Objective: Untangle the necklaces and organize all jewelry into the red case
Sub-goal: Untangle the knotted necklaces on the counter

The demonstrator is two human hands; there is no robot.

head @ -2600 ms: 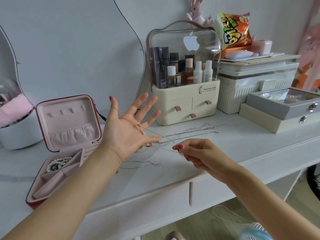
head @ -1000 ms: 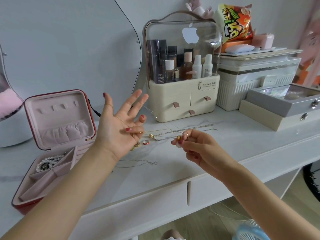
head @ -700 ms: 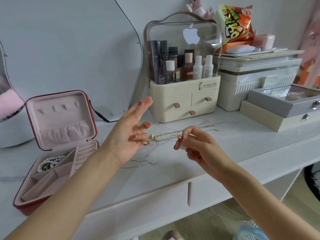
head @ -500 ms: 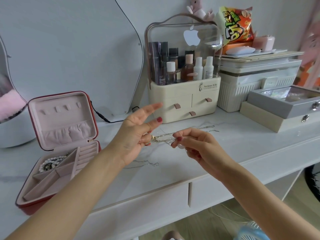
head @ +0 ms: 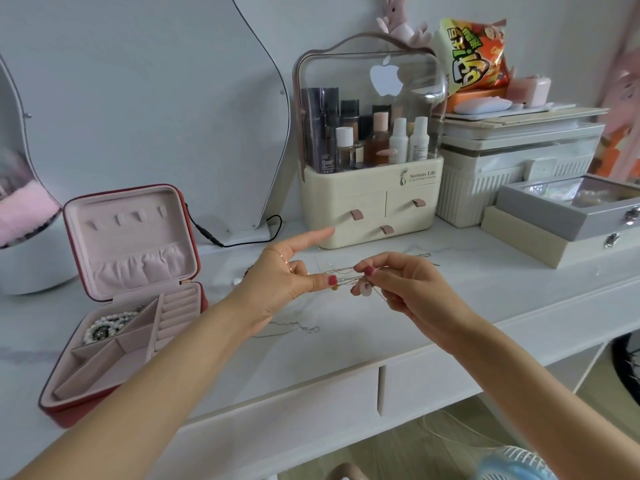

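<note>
Counter: white, marbled top with a drawer front along its near edge.
Red case: open on the counter's left, lid upright, pink lining; a pearl strand lies in its back-left compartment, the front compartments hold nothing that shows.
Loose chain: thin and silver, lying flat on the counter just below the left wrist.
Left hand: held above the counter, index finger stretched straight toward the cosmetics box, thumb pressed to a curled finger with fine chains pinched there; a thin gold strand crosses the hand.
Tangled necklaces: several fine chains pulled taut between the two hands, above the counter; a small gold bead hangs near the left thumb.
Right hand: fingers curled, thumb and forefinger pinching the chains' other end; a pale ring-shaped pendant sits at the fingertips.
Cosmetics box: cream base with drawers, clear dome over bottles, behind the hands.
Grey box: far right, stacked on a beige one.
</note>
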